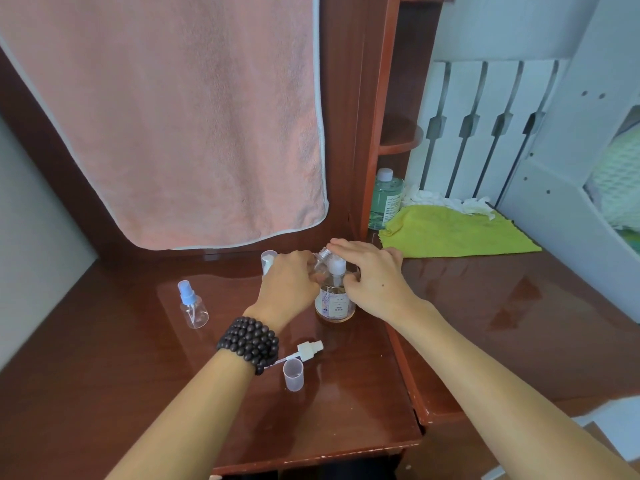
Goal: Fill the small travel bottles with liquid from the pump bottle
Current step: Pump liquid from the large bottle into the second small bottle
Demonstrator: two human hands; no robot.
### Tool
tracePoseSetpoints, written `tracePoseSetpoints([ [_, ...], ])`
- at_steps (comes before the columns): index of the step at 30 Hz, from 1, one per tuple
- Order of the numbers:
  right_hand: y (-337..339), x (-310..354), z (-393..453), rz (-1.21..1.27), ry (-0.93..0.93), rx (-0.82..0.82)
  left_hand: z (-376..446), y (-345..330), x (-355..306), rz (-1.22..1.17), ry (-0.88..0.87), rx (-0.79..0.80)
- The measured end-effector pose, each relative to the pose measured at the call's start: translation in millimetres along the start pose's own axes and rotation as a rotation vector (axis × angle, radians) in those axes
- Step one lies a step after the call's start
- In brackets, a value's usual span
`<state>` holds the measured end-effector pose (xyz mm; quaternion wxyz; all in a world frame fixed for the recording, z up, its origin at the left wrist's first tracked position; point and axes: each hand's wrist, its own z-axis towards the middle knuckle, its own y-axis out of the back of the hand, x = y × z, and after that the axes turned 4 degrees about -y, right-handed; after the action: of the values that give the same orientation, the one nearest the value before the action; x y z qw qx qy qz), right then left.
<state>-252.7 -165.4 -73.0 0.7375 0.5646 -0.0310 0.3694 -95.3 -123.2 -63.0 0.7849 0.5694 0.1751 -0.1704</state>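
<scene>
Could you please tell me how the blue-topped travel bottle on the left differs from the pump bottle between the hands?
The blue-topped travel bottle looks empty; the pump bottle holds liquid. The travel bottle is plain, clear and clearly smaller; the pump bottle carries a label. The travel bottle stands alone and untouched, while the left hand and right hand work at the pump bottle's top. Both stand upright on the wooden desk.

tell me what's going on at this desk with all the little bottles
A person is decanting liquid from a pump bottle into a small travel bottle. The left hand holds the small bottle tilted by the pump nozzle, while the right hand rests flat on the pump head. A removed white spray top and clear cap lie nearby; a blue-topped spray bottle stands at left.
</scene>
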Motion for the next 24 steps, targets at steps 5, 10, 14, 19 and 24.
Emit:
tracePoseSetpoints([
  [5, -7, -2, -5, -0.035, -0.009, -0.004, 0, -5, 5, 0.015, 0.021, 0.039],
  [10, -1, 0, 0, 0.025, -0.012, 0.006, 0, 2, 2, -0.027, 0.001, 0.031],
  [14, 8, 2, 6, 0.046, -0.004, 0.007, 2, 5, 2, -0.029, -0.019, 0.002],
  [19, 7, 2, 4, 0.054, -0.015, -0.008, 1, 5, 0, -0.007, -0.030, -0.014],
  [24, -3, -2, -2, 0.029, -0.025, -0.016, -1, -1, 3, 0.012, -0.013, 0.001],
])
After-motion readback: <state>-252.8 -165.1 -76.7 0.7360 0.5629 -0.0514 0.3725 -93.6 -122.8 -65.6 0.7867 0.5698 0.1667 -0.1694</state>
